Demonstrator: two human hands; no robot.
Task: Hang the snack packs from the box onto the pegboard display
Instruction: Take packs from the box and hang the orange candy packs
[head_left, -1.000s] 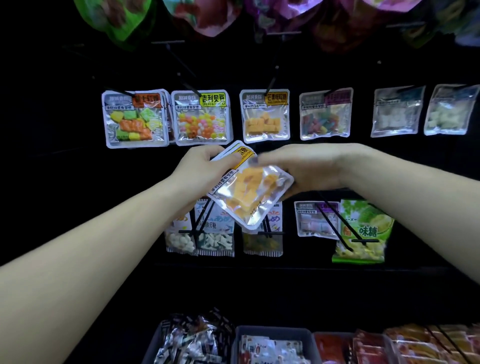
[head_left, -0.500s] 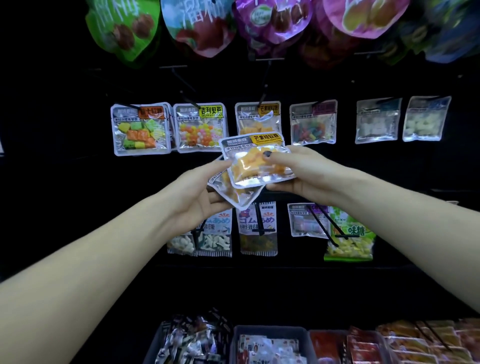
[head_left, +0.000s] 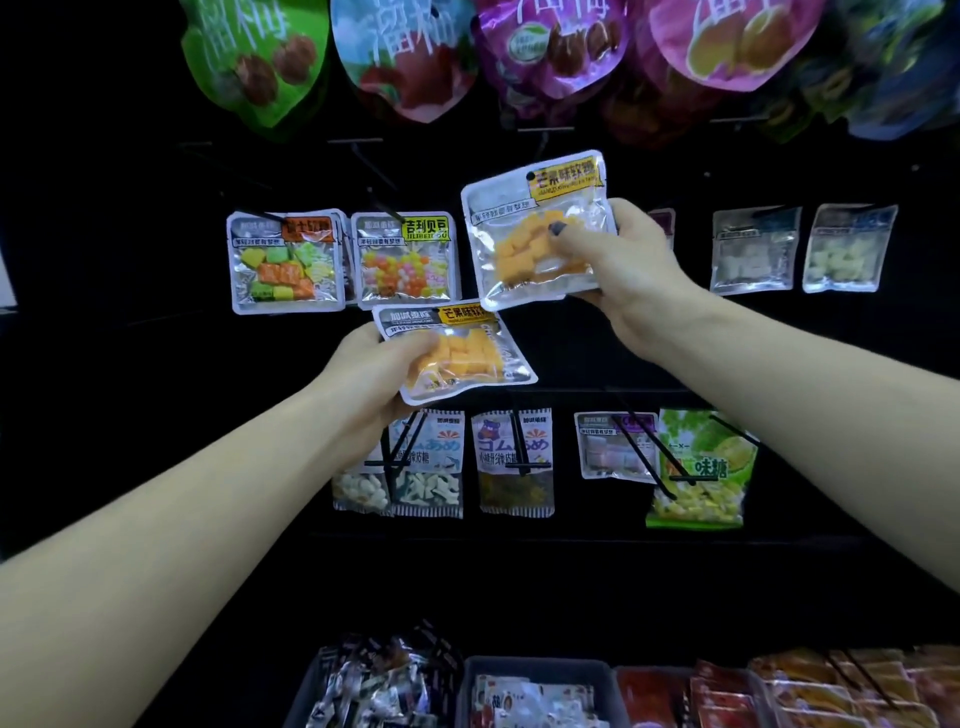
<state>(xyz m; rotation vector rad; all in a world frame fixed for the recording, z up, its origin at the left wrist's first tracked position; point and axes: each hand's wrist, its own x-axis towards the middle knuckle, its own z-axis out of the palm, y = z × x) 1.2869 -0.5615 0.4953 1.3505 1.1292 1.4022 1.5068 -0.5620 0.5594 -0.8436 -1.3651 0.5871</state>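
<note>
One hanging pack (head_left: 661, 228) half-hidden behind right hand (head_left: 623, 275)

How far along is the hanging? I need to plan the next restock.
Done: packs already hang on the pegboard, like the round-candy pack. In hand: the right hand lifts one mango pack toward the pegs; the left hand holds another mango pack. Both remain unhung.

2 clear packs of orange mango gummies with yellow labels are held up before the black pegboard (head_left: 571, 353). The upper pack (head_left: 540, 234) is tilted slightly, its hang hole near a peg tip; the lower pack (head_left: 457, 353) sits below-left, tilted, their edges nearly touching.
</note>
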